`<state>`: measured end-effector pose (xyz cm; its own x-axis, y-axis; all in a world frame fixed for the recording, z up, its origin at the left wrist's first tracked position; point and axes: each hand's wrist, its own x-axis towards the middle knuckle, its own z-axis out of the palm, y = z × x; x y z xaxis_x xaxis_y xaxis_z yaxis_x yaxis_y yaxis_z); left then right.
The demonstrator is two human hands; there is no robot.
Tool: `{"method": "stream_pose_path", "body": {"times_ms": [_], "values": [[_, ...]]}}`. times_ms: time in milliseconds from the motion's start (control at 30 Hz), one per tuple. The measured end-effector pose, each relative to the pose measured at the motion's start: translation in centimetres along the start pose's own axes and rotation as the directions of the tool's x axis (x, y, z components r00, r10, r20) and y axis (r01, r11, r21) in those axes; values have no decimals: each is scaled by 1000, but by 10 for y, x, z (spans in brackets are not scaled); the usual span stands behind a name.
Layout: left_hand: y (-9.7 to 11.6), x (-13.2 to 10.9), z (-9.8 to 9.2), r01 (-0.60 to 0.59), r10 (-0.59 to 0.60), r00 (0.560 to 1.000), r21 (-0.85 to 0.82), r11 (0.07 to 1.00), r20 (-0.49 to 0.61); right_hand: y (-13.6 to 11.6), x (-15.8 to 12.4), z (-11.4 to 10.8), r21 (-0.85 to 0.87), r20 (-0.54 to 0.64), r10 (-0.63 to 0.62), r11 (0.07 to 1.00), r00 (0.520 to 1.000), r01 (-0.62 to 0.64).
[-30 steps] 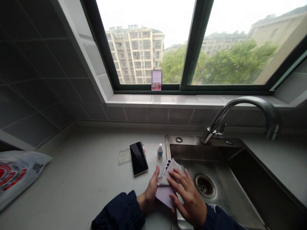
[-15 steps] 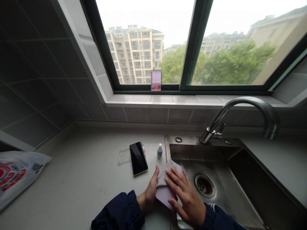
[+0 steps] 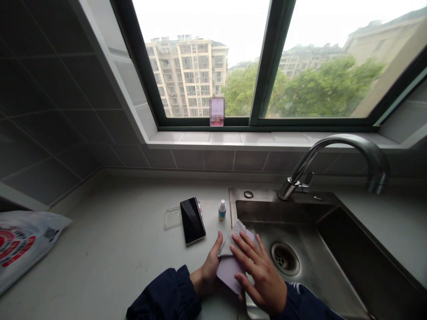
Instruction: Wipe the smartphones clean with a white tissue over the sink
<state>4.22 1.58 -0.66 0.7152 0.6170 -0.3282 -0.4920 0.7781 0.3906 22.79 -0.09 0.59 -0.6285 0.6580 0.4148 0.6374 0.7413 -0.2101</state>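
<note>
My left hand [image 3: 211, 266] grips a lilac phone [image 3: 228, 270] from below, back side up, over the sink's front left corner. My right hand [image 3: 259, 271] lies on top of it, fingers stretched and pressing a pale cloth [image 3: 237, 234] flat against the phone's upper part. The cloth hides the phone's camera end. A black phone [image 3: 192, 219] lies face up on the counter to the left, resting partly on a clear case [image 3: 172, 217]. A small dropper bottle [image 3: 222, 209] with a white cap stands beside the sink rim.
A steel sink [image 3: 300, 222] with a drain [image 3: 284, 258] fills the right side, with a curved tap [image 3: 336, 151] behind it. A printed plastic bag [image 3: 20, 242] lies at the left edge of the grey counter [image 3: 116, 249]. A window sill runs along the back wall.
My right hand slid the cloth up over the phone's camera end, covering it, with small back-and-forth shifts. The left hand has stayed in place.
</note>
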Motion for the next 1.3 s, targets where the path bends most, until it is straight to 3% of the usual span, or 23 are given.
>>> {"method": "stream_pose_path", "body": {"times_ms": [233, 433, 533, 600, 700, 767, 1100, 1300], "values": [[2, 3, 9, -19, 24, 996, -59, 998, 82, -13, 0, -1, 132, -60, -23, 991, 998, 30], [2, 3, 6, -39, 36, 998, 56, 998, 53, -6, -5, 4, 357, -89, 243, 913, 966, -197], [1, 2, 6, -25, 20, 999, 99, 995, 48, -1, -6, 10, 540, -71, 406, 784, 911, -308], [1, 2, 6, -48, 43, 998, 103, 994, 50, 1, -5, 13, 672, 12, 484, 644, 875, -365], [-1, 4, 5, -77, 73, 996, 108, 991, 42, 2, -2, 15, 816, 199, 451, 415, 870, -402], [-2, 6, 3, -69, 66, 997, 123, 990, 28, 0, 0, 16, 853, 255, 415, 329, 873, -405], [-5, 6, 2, -61, 58, 998, 161, 985, 22, -11, 1, 17, 870, 227, 495, 283, 839, -403], [-9, 5, -1, -33, 43, 998, 188, 982, -52, -15, 2, 20, 880, 216, 531, 258, 819, -399]]}}
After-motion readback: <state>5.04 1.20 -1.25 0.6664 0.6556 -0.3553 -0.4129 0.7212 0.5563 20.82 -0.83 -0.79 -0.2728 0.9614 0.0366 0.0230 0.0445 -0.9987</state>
